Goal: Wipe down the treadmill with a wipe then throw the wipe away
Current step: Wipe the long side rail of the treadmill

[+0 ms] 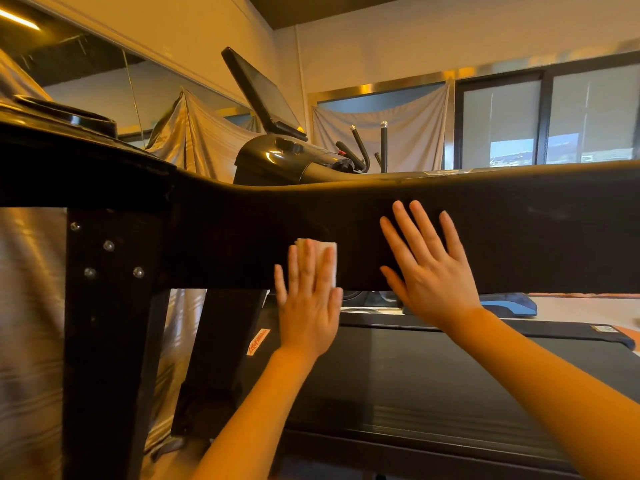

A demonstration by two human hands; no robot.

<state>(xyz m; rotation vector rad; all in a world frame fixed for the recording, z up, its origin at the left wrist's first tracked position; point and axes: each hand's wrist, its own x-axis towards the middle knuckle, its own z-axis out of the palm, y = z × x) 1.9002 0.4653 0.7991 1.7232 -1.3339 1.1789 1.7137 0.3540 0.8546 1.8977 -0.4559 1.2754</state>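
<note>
Left hand [308, 306] presses the wipe [320, 252] flat-fingered against the treadmill side panel [519, 230] to scrub; right hand [429, 268], fingers spread, braces

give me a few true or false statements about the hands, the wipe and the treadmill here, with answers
1. The left hand presses the white wipe flat against the treadmill's side rail. True.
2. The right hand holds a second wipe. False: it lies open on the rail, holding nothing.
3. The wipe is balled up in a fist. False: the fingers over it are straight.
4. The treadmill belt shows below the rail. True.
5. The right hand is on the tilted screen. False: the screen stands well beyond the rail, untouched.
</note>
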